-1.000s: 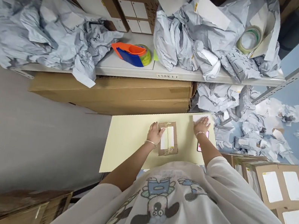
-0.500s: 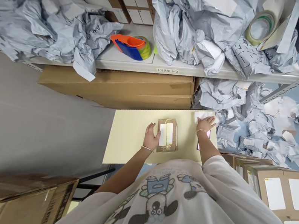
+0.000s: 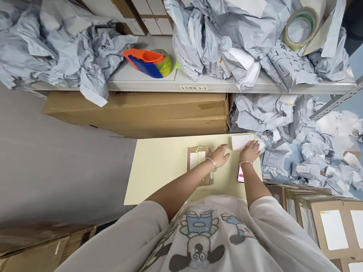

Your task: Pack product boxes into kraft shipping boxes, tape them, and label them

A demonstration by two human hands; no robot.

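Observation:
A small brown cardboard parcel (image 3: 195, 159) with a white label lies on the pale yellow table (image 3: 157, 169). My left forearm crosses over the parcel, and my left hand (image 3: 220, 154) sits just right of it, fingers curled, close to a white paper slip (image 3: 241, 142) at the table's far right corner. My right hand (image 3: 250, 151) rests on that slip with its fingers stretched flat. A phone with a pink screen (image 3: 241, 174) lies partly under my right wrist.
A shelf (image 3: 204, 85) behind the table carries crumpled grey mailer bags, an orange and blue tape dispenser (image 3: 147, 62) and a tape roll (image 3: 299, 27). A long carton (image 3: 137, 108) lies below it. Labelled boxes (image 3: 336, 227) stand at the right, more bags litter the floor.
My left hand left the parcel's left side and reached across it to the right, toward the white slip. My right hand stayed on the slip.

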